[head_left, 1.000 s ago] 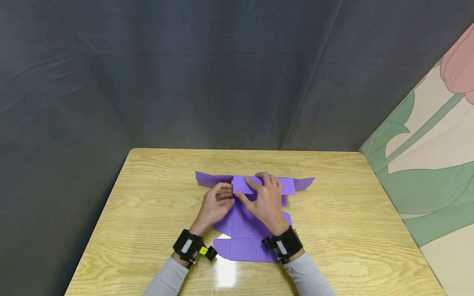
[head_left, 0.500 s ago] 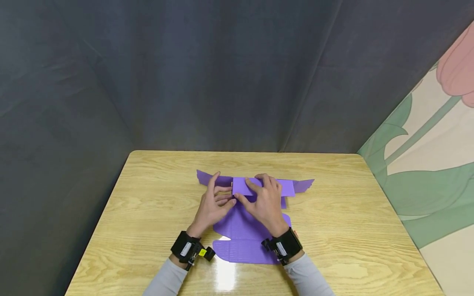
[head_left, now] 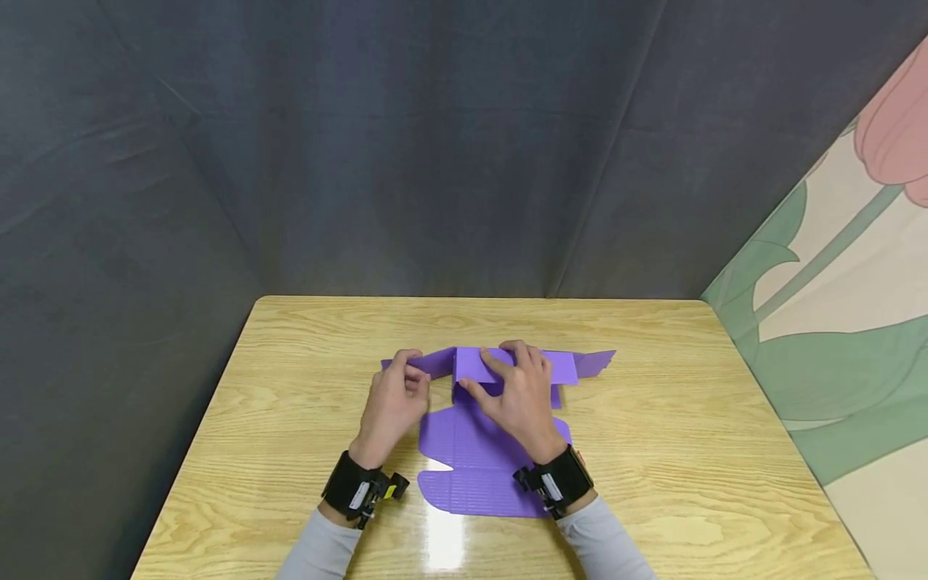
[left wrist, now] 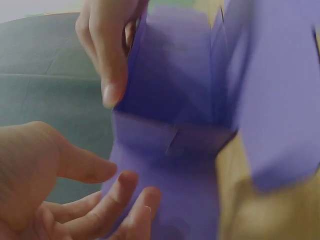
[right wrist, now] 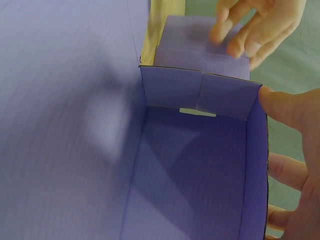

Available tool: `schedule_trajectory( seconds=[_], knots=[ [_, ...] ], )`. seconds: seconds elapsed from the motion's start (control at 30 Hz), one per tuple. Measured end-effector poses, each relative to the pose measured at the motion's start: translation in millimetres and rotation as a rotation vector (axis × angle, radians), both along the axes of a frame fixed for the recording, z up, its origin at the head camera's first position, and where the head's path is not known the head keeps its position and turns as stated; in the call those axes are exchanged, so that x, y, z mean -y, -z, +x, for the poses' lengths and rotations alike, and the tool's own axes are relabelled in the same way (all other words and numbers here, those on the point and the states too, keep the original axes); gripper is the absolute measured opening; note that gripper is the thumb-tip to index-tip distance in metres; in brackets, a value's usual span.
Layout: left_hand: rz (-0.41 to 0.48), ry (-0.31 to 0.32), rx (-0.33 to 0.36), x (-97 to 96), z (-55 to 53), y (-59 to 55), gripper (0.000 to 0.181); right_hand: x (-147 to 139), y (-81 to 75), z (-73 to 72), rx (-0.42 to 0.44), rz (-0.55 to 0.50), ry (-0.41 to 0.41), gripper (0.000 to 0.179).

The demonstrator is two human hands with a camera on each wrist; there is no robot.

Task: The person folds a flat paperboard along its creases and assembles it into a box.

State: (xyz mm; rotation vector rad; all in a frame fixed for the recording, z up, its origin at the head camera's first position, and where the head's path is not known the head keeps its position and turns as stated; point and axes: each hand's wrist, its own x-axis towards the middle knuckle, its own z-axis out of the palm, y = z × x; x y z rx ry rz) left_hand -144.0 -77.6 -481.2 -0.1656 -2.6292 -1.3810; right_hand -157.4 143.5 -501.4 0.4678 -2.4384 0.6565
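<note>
The purple cardboard box [head_left: 474, 443] stands part-folded near the middle of the table [head_left: 689, 419], its flat part spread toward the person. The right hand [head_left: 518, 395] holds the raised far part, thumb at one corner; the left hand [head_left: 391, 403], fingers loosely bent, is at the left flap [head_left: 438, 364], though whether it touches is unclear. The hands are apart. If the right grip loosens, the raised part could spring open, as its side flaps look unsecured. Bending the left flap off its crease could buckle the board. The pale slot [right wrist: 197, 112] could be missed if a tab comes in skewed. The right flap [head_left: 594, 362] juts out and could catch a sleeve
</note>
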Motion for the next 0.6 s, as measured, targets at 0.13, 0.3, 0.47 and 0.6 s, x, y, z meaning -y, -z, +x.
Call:
schedule_trajectory(
  seconds=[0.13,0.3,0.47,0.6],
  knots=[
    [-0.206,-0.095,-0.012,12.0,4.2,-9.8,0.031,0,-0.3,-0.3,-0.004,0.008,-0.001,0.061],
    [-0.359,-0.124,-0.026,23.3,5.3,-17.2,0.024,-1,-2.8,-0.1,0.006,0.009,0.003,0.061],
    [-0.404,-0.136,-0.068,26.5,4.8,-18.1,0.015,-1,-4.4,0.5,0.02,0.007,0.006,0.061],
    [-0.389,-0.124,-0.075,29.8,3.9,-15.4,0.011,0,-3.0,0.4,0.008,0.01,0.003,0.06]
  ],
)
